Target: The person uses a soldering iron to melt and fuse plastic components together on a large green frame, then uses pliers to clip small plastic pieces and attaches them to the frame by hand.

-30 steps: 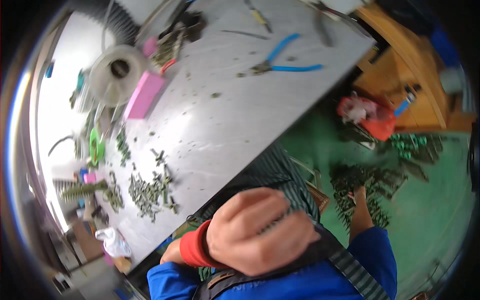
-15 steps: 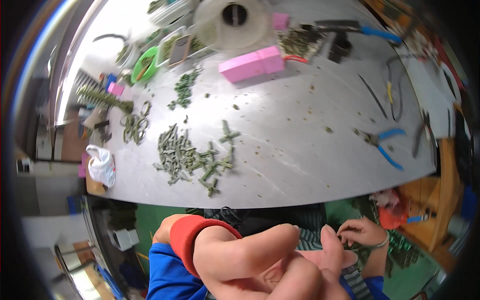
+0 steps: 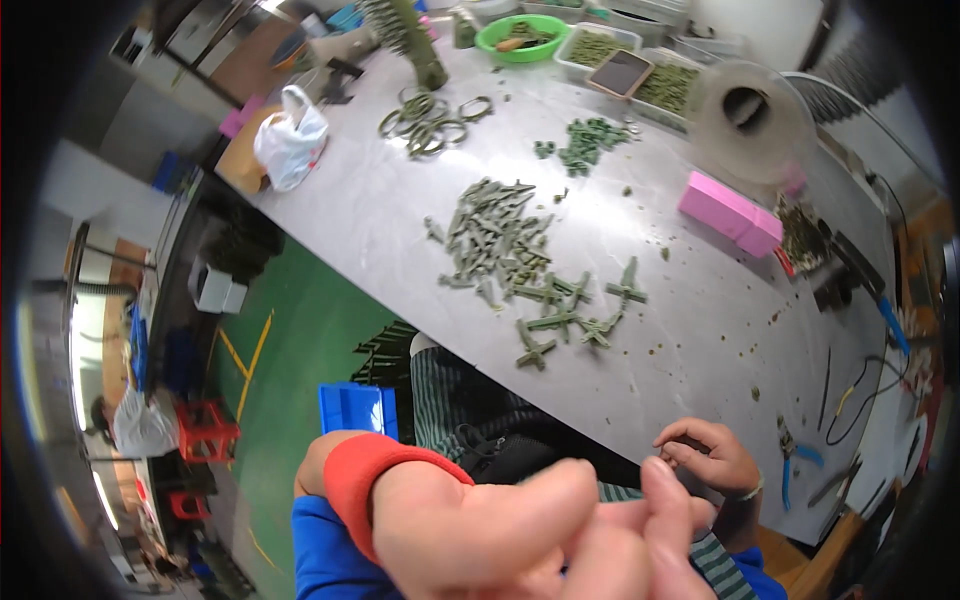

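Observation:
Very close to the camera, my left hand (image 3: 500, 530) is raised, with a red band (image 3: 350, 490) round the wrist. Its fingers are bent but apart, and nothing shows in them. Farther off, by the table's near edge, my right hand (image 3: 712, 458) has curled fingers with the tips close together; whatever they hold, if anything, is hidden. On the grey table (image 3: 380, 230) ahead lies a pile of small green pointed pieces (image 3: 495, 235). Several green cross-shaped pieces (image 3: 560, 310) lie beside that pile, nearer to my hands.
Green rings (image 3: 430, 125), small dark-green pieces (image 3: 590, 145) and a white plastic bag (image 3: 290, 138) are farther back. A green bowl (image 3: 520, 40) stands near a phone (image 3: 620, 73) on trays. Rightward are a pink block (image 3: 730, 215), blue-handled pliers (image 3: 790, 460) and a blue crate (image 3: 357, 410) below left.
The view has turned left, so the table's contents sit farther right and more floor shows. Both hands keep nearly the same pose and place in the picture.

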Action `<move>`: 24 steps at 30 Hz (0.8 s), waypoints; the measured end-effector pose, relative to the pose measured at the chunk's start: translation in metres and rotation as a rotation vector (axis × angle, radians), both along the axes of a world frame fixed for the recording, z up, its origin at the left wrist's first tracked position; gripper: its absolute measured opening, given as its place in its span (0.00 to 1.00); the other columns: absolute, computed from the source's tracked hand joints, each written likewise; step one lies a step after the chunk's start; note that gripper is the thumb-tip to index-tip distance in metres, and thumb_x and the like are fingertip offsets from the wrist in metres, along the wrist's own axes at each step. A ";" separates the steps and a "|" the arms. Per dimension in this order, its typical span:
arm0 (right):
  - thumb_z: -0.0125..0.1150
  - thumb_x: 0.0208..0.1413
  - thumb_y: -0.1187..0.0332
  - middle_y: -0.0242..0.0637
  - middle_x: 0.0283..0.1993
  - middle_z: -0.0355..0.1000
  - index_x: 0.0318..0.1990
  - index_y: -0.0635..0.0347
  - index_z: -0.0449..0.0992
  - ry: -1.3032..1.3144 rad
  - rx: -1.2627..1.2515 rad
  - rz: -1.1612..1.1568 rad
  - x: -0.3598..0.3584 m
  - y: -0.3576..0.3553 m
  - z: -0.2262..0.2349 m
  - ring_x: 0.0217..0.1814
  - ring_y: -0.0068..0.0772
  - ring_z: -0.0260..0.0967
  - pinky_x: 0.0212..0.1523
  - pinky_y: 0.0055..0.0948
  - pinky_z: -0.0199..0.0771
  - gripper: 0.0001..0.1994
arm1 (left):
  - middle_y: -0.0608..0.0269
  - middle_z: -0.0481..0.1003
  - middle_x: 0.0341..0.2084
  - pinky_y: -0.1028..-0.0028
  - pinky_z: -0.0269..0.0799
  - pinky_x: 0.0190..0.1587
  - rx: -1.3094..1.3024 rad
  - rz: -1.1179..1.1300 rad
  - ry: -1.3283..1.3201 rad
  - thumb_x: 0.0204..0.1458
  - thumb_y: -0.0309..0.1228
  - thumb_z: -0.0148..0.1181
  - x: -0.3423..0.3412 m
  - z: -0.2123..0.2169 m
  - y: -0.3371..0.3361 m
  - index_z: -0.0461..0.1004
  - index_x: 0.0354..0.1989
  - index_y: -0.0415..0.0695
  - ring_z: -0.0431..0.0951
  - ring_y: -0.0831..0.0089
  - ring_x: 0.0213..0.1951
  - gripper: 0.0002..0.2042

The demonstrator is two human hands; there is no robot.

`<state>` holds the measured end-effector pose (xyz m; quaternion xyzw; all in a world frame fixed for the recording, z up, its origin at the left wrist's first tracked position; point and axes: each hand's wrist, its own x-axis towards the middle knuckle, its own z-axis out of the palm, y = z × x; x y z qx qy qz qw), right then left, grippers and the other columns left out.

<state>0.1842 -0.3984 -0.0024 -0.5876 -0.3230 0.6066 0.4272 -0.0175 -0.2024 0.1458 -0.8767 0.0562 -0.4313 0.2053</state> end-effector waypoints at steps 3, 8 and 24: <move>0.58 0.62 0.74 0.36 0.36 0.77 0.45 0.67 0.77 -0.041 0.021 0.085 -0.006 0.027 0.004 0.38 0.22 0.75 0.40 0.23 0.77 0.08 | 0.73 0.61 0.32 0.75 0.68 0.27 -0.124 0.093 0.097 0.49 0.41 0.72 -0.034 -0.013 0.008 0.79 0.27 0.52 0.64 0.71 0.32 0.10; 0.59 0.60 0.75 0.35 0.35 0.77 0.43 0.67 0.77 -0.391 0.096 0.143 -0.022 0.065 0.008 0.34 0.22 0.75 0.36 0.23 0.74 0.07 | 0.59 0.70 0.35 0.70 0.72 0.32 -0.604 0.010 0.319 0.43 0.36 0.74 -0.092 -0.083 0.037 0.76 0.29 0.43 0.73 0.65 0.32 0.13; 0.62 0.54 0.82 0.40 0.30 0.73 0.37 0.67 0.77 -0.675 0.299 0.443 -0.131 0.140 0.033 0.29 0.31 0.74 0.33 0.27 0.73 0.05 | 0.54 0.77 0.32 0.67 0.72 0.39 -1.483 1.506 -0.926 0.52 0.35 0.67 -0.430 -0.430 0.012 0.77 0.38 0.39 0.76 0.65 0.34 0.12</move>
